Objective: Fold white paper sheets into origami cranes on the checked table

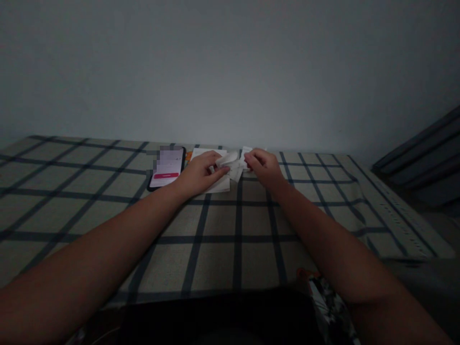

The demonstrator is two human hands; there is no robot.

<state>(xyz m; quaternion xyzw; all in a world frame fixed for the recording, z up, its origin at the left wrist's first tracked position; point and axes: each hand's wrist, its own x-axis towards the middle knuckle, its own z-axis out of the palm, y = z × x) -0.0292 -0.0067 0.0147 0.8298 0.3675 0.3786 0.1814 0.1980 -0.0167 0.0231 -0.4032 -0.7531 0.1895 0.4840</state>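
Note:
A piece of white paper [235,170], creased and partly folded, is between my two hands above the table. My left hand [203,173] grips its left side with the thumb and fingers. My right hand [263,165] is closed, with its fingertips pinching the paper's right side. Flatter white sheets [220,186] lie beneath and behind my left hand, partly hidden by it. More white paper [247,151] shows just behind my right fingertips. Fine details of the paper are too dim to tell.
A lit phone [167,167] lies left of my left hand. A small orange item [188,156] sits beside it. The checked cloth [219,239] covers the table, which meets a plain wall [230,72]. Dark slanted panels stand at the far right.

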